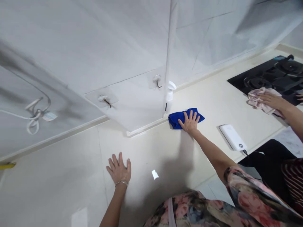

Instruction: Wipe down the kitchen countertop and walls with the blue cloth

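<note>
Our right hand [188, 123] lies open on a blue microfibre cloth [176, 119], pressing it flat without gripping, at the desk's [224, 94] back edge just beside a white spray bottle [169, 96]. Our left hand [119, 170] rests open on the desk. A co-worker's hand [272, 100] lies on a pink cloth [260, 101] at the edge of a black gas hob [267, 75].

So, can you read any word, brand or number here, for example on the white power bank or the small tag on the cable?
No text is readable. The small white tag on the white cable is too blurred, and the white power bank shows only a small round mark, no words.
</note>
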Demonstrator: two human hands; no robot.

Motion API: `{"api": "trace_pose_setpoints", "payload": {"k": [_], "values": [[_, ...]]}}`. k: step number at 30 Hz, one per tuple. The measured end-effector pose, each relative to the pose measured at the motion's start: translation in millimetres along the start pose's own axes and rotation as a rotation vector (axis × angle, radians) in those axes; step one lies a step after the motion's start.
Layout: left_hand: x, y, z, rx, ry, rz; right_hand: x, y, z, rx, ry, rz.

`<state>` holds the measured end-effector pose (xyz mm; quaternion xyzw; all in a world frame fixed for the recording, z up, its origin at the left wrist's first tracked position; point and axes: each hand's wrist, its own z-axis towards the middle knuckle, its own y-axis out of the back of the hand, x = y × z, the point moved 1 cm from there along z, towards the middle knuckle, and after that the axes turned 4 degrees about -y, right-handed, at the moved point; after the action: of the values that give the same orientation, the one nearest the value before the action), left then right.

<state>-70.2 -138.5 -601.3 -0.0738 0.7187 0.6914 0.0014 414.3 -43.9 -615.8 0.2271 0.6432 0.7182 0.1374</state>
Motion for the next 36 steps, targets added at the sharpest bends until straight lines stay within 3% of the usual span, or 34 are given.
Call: {"api": "trace_pose_setpoints", "payload": {"k": [4, 9, 12, 15, 18, 21, 27, 29, 33, 36], "values": [[1.6, -4.9, -1.0, -0.022, -0.007, -0.032, 36.6, -2.7, -58.3, -0.024, 0.074, -0.033], [1.0, -7.2, -3.6, -0.049, -0.008, -0.073, 121.1, -6.6, -133.1, 0.09, 0.287, -0.022], [0.9, -5.0, -3.8, -0.034, 0.01, -0.078, 168.5, -5.3, -157.1, 0.167, 0.416, 0.013], [2.5, -2.8, -4.2, -0.033, 0.009, -0.086, 191.5, 0.1, -162.4, 0.206, 0.453, 0.027], [5.5, -3.9, -2.9, -0.066, 0.002, -0.077, 189.7, 7.2, -159.5, 0.22, 0.486, 0.025], [9.4, -7.8, 2.5, -0.097, 0.005, -0.076, 172.3, 12.2, -162.8, 0.212, 0.52, 0.027], [6.9, -11.7, 1.2, -0.121, -0.014, -0.237, 119.3, 10.9, -211.5, 0.078, 0.491, 0.045], [-9.5, -14.4, -1.0, -0.15, -0.099, -0.36, 104.0, 8.6, -231.1, 0.031, 0.455, 0.036], [-66.5, -23.5, -1.8, -0.174, -0.392, -0.54, 83.3, 4.8, -261.8, -0.038, 0.409, 0.023], [-99.5, -28.5, 1.8, -0.166, -0.43, -0.481, 71.6, 3.6, -274.3, -0.071, 0.428, 0.034]]}}
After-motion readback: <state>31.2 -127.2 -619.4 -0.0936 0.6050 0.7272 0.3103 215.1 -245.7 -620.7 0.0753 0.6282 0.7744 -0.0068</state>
